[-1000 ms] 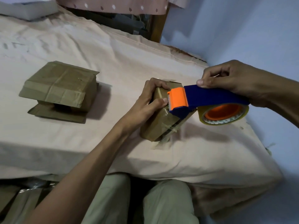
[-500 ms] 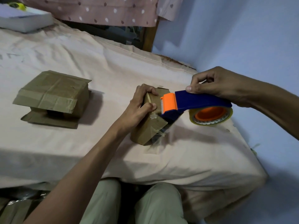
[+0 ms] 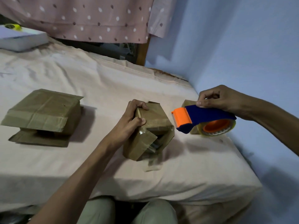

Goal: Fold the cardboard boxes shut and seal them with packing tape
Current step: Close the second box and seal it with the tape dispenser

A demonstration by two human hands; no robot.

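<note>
dispenser (image 3: 203,120) now clear of box (image 3: 151,126) | left hand (image 3: 131,122) grips box corner | right hand (image 3: 216,99) grasps dispenser | box light, flaps loose: hold by stiff edges

A box (image 3: 152,125) is held by the left hand (image 3: 129,122) on the bed (image 3: 97,81); a second box (image 3: 42,113) lies well left of it, and a tape dispenser (image 3: 203,118) is held by the right hand (image 3: 221,99) just right of it.

Dim, bluish indoor light; soft shadows fall right of the brown cardboard boxes (image 3: 43,110) on the beige bedsheet (image 3: 113,81). Wide-angle bending at edges; slight overall softness.
</note>
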